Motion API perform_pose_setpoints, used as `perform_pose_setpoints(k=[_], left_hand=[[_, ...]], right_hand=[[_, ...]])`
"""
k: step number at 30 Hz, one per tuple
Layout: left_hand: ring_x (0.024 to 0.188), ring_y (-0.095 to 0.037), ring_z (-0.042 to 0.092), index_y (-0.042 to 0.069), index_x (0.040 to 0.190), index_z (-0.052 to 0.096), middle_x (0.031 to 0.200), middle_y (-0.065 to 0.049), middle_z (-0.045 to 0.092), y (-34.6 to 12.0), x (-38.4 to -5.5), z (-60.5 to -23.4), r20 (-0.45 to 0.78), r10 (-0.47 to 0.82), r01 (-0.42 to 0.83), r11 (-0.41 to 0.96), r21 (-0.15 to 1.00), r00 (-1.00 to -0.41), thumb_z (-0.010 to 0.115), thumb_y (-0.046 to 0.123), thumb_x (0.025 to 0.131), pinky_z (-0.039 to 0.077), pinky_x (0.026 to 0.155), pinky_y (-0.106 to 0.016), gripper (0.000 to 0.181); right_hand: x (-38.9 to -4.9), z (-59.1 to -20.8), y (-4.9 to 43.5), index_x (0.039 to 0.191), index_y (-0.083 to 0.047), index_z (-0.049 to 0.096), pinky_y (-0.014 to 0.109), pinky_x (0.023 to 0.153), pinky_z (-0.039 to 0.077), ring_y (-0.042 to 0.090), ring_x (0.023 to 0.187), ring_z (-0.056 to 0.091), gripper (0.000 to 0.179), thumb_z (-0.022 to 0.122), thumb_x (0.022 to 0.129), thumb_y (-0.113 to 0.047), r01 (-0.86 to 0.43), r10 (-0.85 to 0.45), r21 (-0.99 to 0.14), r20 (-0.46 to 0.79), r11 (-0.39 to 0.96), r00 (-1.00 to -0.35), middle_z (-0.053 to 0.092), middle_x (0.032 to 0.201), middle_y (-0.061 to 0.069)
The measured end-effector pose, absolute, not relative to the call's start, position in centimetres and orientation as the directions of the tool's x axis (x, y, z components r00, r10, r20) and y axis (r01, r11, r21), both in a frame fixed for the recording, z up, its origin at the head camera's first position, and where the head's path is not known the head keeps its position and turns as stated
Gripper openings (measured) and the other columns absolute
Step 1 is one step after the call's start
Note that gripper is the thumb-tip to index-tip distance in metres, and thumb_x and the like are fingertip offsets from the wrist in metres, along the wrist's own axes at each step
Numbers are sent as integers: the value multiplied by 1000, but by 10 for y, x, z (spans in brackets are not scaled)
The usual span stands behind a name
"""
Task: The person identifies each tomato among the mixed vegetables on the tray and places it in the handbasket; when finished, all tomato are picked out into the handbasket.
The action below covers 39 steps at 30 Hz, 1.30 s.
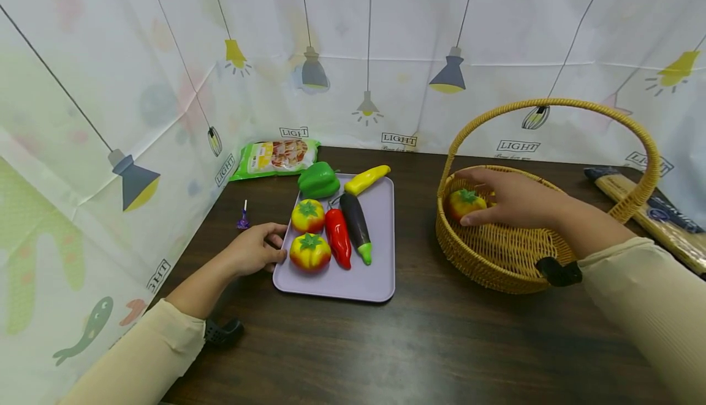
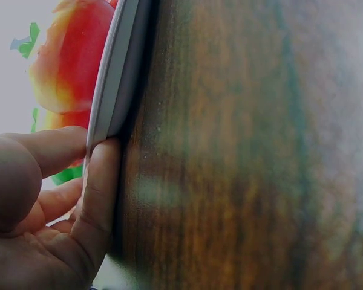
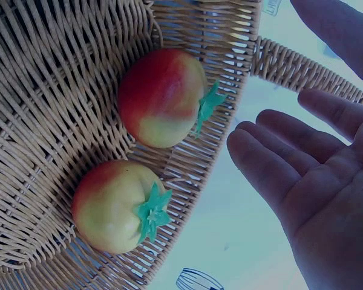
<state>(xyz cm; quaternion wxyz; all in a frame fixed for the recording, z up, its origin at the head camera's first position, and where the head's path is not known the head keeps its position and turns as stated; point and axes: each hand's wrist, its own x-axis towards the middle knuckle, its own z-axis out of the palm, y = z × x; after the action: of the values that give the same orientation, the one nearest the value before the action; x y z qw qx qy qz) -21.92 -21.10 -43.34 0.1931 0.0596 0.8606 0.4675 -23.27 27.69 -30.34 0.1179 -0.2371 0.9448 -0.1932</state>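
In the head view my left hand (image 1: pixel 255 250) pinches the left rim of a lilac tray (image 1: pixel 358 285), and the left wrist view shows thumb and finger on either side of that rim. Two toy tomatoes (image 1: pixel 310 253), a red chili pepper (image 1: pixel 338 238), an eggplant (image 1: pixel 356 224), a green bell pepper (image 1: pixel 318 180) and a long yellow toy piece (image 1: pixel 368 179) lie on it. My right hand (image 1: pixel 521 200) reaches over a wicker basket (image 1: pixel 485 273). Its fingers are extended and apart from two tomatoes, one red-sided (image 3: pixel 163 99), the other yellower (image 3: pixel 118 205), inside the basket.
Behind the tray, a green food bag (image 1: pixel 278 157) lies by the wall sheet. A small purple lollipop (image 1: pixel 243 216) is left of the tray. The basket's tall handle (image 1: pixel 551 103) arches over my right hand. Long packages (image 1: pixel 656 215) lie at the right.
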Motion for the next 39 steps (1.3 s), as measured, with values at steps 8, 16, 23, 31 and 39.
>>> perform_pose_setpoints(k=[8, 16, 23, 31, 39], left_hand=[[75, -22, 62, -4, 148, 45, 109, -17, 57, -212, -219, -433, -273, 289, -72, 554, 829, -918, 72, 4, 93, 59, 65, -36, 62], [75, -21, 63, -4, 148, 44, 109, -17, 57, -212, -219, -434, -272, 292, -71, 550, 832, -917, 71, 4, 93, 59, 66, -35, 61], [74, -21, 63, -4, 148, 45, 109, -17, 57, -212, -219, -435, -269, 293, -68, 553, 830, -918, 72, 5, 93, 59, 66, -35, 62], [74, -21, 63, -3, 148, 45, 109, -17, 57, -212, -219, -435, -268, 293, -65, 555, 829, -918, 72, 5, 93, 59, 66, -35, 62], [74, -21, 62, -4, 147, 45, 107, -17, 58, -211, -218, -433, -261, 295, -56, 559, 827, -919, 71, 5, 93, 59, 66, -35, 61]], right_hand=[[-227, -302, 271, 155, -14, 38, 60, 101, 46, 43, 135, 46, 89, 79, 86, -52, -407, -515, -457, -140, 791, -845, 46, 152, 17], [-221, -302, 260, 156, -17, 39, 62, 103, 43, 41, 134, 48, 88, 78, 86, -52, -438, -549, -460, -135, 772, -825, 47, 151, 17], [-217, -303, 250, 156, -18, 40, 62, 103, 43, 39, 136, 47, 88, 79, 85, -52, -444, -552, -449, -141, 775, -822, 45, 154, 15], [-216, -305, 245, 156, -20, 41, 61, 102, 44, 36, 135, 49, 87, 78, 86, -54, -457, -561, -443, -132, 771, -817, 49, 151, 13], [-217, -312, 237, 156, -20, 40, 59, 102, 45, 37, 134, 50, 87, 78, 85, -54, -461, -575, -478, -119, 748, -810, 49, 151, 10]])
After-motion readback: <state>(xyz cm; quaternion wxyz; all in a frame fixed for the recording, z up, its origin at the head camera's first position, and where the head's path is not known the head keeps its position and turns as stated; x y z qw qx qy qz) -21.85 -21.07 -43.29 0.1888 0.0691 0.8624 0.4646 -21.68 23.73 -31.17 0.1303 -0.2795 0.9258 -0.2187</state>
